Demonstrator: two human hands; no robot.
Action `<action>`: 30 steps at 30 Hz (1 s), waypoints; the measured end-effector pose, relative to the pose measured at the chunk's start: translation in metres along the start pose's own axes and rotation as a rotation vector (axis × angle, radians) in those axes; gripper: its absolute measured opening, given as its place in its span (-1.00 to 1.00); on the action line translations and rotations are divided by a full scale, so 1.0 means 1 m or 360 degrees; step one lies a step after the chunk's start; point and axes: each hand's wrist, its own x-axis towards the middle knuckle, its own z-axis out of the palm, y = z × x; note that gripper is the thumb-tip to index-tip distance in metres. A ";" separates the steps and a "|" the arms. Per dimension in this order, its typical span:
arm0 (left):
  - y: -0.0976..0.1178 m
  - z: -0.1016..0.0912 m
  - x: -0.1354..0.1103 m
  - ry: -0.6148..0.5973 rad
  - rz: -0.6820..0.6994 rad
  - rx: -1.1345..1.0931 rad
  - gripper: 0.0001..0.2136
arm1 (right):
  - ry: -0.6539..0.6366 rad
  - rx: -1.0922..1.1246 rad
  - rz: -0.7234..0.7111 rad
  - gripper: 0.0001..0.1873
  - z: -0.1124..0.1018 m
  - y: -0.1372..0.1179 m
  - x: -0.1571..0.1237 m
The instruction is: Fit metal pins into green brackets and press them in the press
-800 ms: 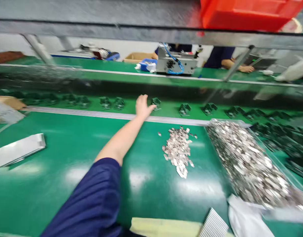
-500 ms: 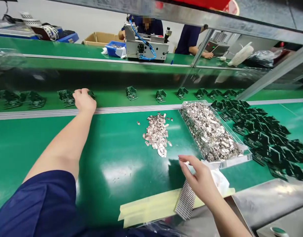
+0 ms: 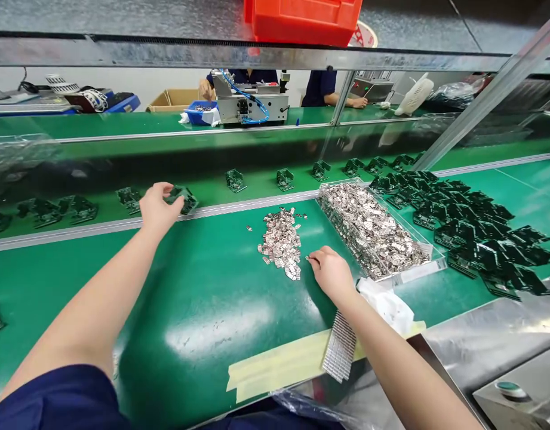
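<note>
Head view, left hand: the left hand (image 3: 156, 209) is out at about ten o'clock, fingers curled around a dark green board (image 3: 181, 198) at the edge of the conveyor belt (image 3: 100, 179); the grip looks closed on it.
Head view, right hand: the right hand (image 3: 331, 276) sits near centre, fingertips pinched on one small metal clip (image 3: 311, 259) at the lower edge of the loose clip pile (image 3: 281, 242); only that one piece between the fingers, as far as I can tell.
Progress, judged: one board and one clip in hand, apart and not yet joined.
Left to do, judged: plenty. A row of boards on the belt (image 3: 283, 178) runs from nine to one o'clock, a heap of boards (image 3: 472, 227) lies at three o'clock, and the clear tray (image 3: 424, 272) of clips at two o'clock looks full.
Surface: a glossy green bench mat (image 3: 203, 310) with strips of yellowish tape (image 3: 279, 367) at six o'clock, a ribbed metal block (image 3: 341, 353) and a white cloth (image 3: 386, 301) just beside the right wrist.
Room: a red bin (image 3: 301, 18) on the overhead rail at twelve o'clock; beyond the belt a second bench with a small machine (image 3: 248, 104) and co-workers in dark blue (image 3: 322, 89).
</note>
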 end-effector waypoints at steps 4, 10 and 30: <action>0.019 -0.016 -0.099 -0.0027 0.0368 -0.0135 -0.67 | 0.0179 -0.0050 -0.0384 -0.79 0.003 -0.015 -0.051; 0.038 -0.039 -0.198 -0.0169 0.0450 -0.0317 -0.56 | 0.0375 0.0245 -0.0807 -0.76 0.012 -0.062 -0.133; 0.040 -0.036 -0.179 -0.1108 0.0785 -0.0554 -0.41 | 0.0373 0.0469 -0.1272 -0.73 0.012 -0.056 -0.181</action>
